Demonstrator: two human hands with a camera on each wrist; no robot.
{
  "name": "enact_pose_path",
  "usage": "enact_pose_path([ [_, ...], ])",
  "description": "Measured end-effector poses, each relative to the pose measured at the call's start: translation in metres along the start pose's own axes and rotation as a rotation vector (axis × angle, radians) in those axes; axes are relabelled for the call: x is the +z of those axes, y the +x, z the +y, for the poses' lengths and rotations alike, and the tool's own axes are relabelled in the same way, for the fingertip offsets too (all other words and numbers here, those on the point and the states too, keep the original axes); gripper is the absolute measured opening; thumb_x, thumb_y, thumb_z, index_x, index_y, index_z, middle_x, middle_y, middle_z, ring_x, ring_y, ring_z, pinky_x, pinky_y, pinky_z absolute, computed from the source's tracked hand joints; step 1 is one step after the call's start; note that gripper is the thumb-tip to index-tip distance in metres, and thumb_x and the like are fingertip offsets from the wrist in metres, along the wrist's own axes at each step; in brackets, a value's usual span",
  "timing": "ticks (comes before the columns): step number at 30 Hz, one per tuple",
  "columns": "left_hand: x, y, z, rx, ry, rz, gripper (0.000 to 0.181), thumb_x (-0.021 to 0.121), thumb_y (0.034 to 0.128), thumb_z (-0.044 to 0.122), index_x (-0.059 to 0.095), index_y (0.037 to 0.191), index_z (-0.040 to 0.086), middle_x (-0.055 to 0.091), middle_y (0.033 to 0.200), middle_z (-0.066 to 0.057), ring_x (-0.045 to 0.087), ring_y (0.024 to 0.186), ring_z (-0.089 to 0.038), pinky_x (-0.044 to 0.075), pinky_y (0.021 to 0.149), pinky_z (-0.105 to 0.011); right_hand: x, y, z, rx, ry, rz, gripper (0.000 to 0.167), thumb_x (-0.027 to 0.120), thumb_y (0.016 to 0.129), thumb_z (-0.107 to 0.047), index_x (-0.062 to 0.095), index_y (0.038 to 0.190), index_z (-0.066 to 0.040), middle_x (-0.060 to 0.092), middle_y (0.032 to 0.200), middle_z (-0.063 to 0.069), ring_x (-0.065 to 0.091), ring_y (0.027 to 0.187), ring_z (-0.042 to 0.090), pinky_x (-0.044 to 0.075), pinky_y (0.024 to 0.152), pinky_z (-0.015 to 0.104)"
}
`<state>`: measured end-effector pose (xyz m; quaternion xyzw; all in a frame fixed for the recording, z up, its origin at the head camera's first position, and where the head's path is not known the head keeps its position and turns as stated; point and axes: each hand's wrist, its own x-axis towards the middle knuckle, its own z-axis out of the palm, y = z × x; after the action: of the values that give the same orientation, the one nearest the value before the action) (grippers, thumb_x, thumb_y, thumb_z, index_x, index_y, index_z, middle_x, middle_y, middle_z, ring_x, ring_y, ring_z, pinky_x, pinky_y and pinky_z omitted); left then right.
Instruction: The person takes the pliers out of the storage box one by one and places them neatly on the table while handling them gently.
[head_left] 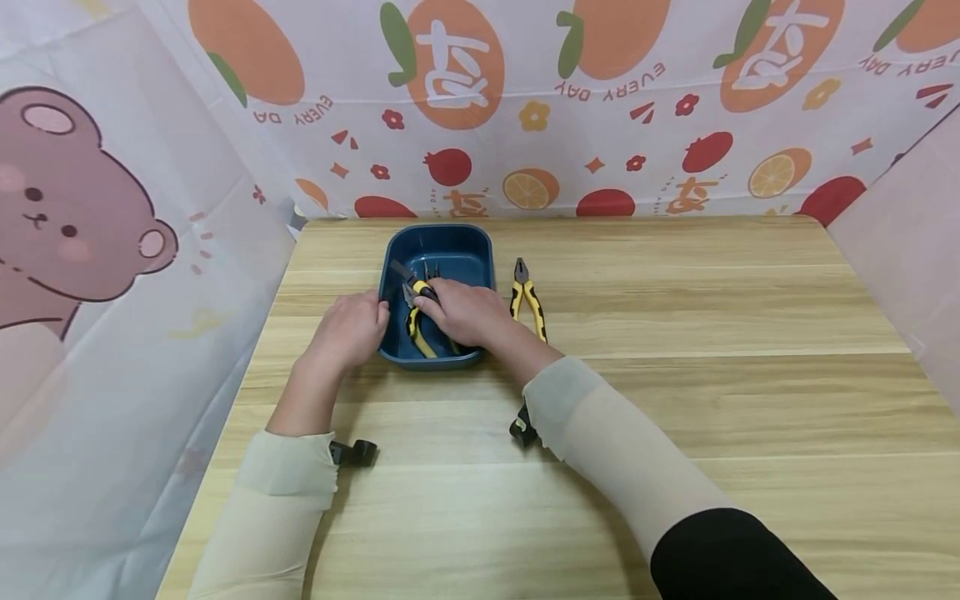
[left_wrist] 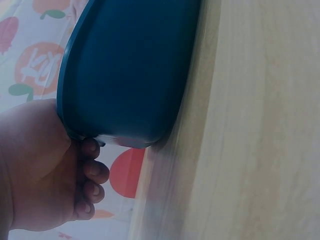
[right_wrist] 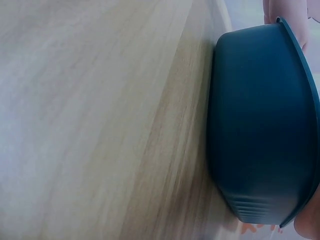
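A blue plastic bin (head_left: 431, 364) holds several hand tools. My left hand (head_left: 348, 329) grips the bin's left rim, and in the left wrist view the curled fingers (left_wrist: 95, 171) show beside its outer wall. My right hand (head_left: 468, 312) reaches over the right side into the bin and grips a tool with a yellow and black handle (head_left: 425, 289) and a flat grey end; its exact kind I cannot tell. Below it lie pliers (head_left: 422, 335) with yellow handles, partly hidden by the hand. Dark prongs (head_left: 432, 271) of another tool stick out behind the fingers.
Combination pliers (head_left: 528, 298) with yellow and black handles lie right of the bin, close to my right forearm. The wooden table (head_left: 712, 400) ends at a fruit-print cloth (head_left: 570, 167) behind and a bear-print cloth (head_left: 112, 375) on the left.
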<state>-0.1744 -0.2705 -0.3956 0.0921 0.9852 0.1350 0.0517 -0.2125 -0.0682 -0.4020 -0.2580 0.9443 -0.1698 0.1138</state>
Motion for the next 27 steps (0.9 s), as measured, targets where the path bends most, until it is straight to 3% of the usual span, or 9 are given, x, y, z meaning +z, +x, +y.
enact_pose_path([
  [13, 0.0036, -0.0018, 0.0001, -0.024, -0.009, 0.007, 0.039, 0.031, 0.1059, 0.026, 0.057, 0.097, -0.001, 0.062, 0.090, -0.020, 0.054, 0.093, -0.039, 0.042, 0.084, -0.052, 0.0015, -0.0021, 0.0036, -0.010, 0.126, 0.048, 0.056, 0.027, 0.102, -0.058, 0.054, 0.128, -0.017, 0.056, 0.096, -0.002, 0.054, 0.086, 0.015, 0.045, 0.072, 0.031],
  [18, 0.0039, -0.0025, -0.0011, -0.026, -0.015, 0.001, 0.039, 0.030, 0.1061, 0.026, 0.057, 0.097, -0.001, 0.061, 0.088, -0.019, 0.053, 0.091, -0.038, 0.042, 0.081, -0.050, 0.0017, -0.0029, 0.0035, 0.007, 0.145, 0.073, 0.058, 0.025, 0.102, -0.060, 0.057, 0.121, -0.016, 0.057, 0.091, 0.000, 0.055, 0.083, 0.016, 0.045, 0.070, 0.031],
  [27, 0.0036, -0.0023, -0.0001, -0.028, -0.025, 0.002, 0.038, 0.031, 0.1059, 0.026, 0.056, 0.097, -0.001, 0.059, 0.084, -0.018, 0.053, 0.088, -0.037, 0.042, 0.077, -0.048, 0.0006, -0.0040, 0.0025, 0.028, 0.147, 0.096, 0.060, 0.022, 0.102, -0.059, 0.057, 0.124, -0.015, 0.057, 0.091, 0.000, 0.055, 0.085, 0.016, 0.046, 0.073, 0.031],
])
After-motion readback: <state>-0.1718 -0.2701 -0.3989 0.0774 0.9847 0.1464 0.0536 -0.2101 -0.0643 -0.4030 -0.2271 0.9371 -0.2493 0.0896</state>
